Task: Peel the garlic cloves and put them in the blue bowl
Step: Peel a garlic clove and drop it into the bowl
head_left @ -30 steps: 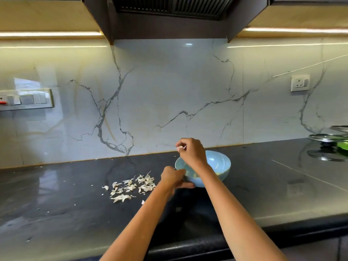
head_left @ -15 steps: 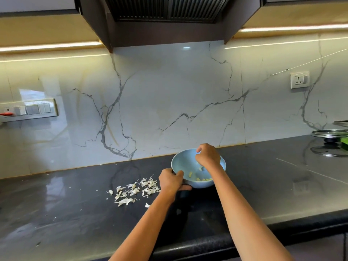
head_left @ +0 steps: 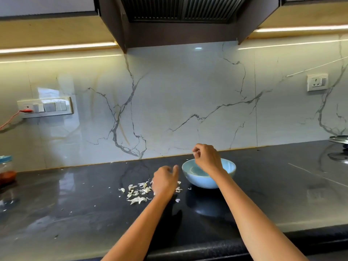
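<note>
The blue bowl (head_left: 199, 178) stands on the dark counter (head_left: 273, 194), near the backsplash. My right hand (head_left: 208, 158) hovers over the bowl's far rim with its fingers curled, and a tiny white scrap shows pinched at its fingertips. My left hand (head_left: 165, 182) is left of the bowl, apart from it, above a scatter of white garlic peels (head_left: 137, 192). Its fingers hang loosely curled with the thumb out, and nothing shows in it. The bowl's contents are hidden behind my right wrist.
A plastic jar (head_left: 6, 172) with red contents stands at the far left. Steel lids (head_left: 339, 139) sit at the far right edge. A switch panel (head_left: 45, 107) with a red cable and a wall socket (head_left: 317, 82) are on the marble backsplash. The counter's front edge runs below my forearms.
My left hand let go of the bowl's rim and moved left over the peels. My right hand lifted out of the bowl to above its far rim. The camera tilted.
</note>
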